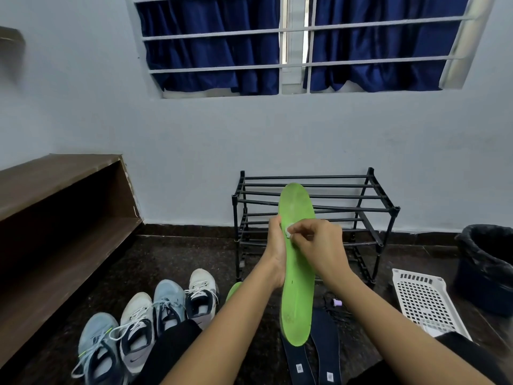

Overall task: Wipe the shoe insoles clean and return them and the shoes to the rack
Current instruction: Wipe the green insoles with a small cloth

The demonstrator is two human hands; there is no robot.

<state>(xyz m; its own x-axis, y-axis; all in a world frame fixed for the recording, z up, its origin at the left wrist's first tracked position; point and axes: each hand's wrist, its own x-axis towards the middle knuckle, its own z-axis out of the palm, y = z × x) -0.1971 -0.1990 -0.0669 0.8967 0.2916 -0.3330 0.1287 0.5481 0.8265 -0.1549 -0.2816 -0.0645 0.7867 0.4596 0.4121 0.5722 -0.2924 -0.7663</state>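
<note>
Rack [236, 215] on dark floor [180, 254]; pale wall [194, 162] behind.

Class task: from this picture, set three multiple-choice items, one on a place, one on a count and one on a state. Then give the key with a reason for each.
1. Where do the shoes stand?
A. On a chair
B. On the floor, at the left
C. On a bed

2. How many shoes are in view?
A. Two
B. Six
C. Four

3. What is the right hand doing?
A. Pinching a white wipe against the green insole
B. Hanging idle
C. Lifting a shoe

Key:
1 B: they stand in a row on the dark floor.
2 C: two bluish and two whitish ones show.
3 A: its fingers curl on the wipe while the left hand grips the insole's edge.
</note>
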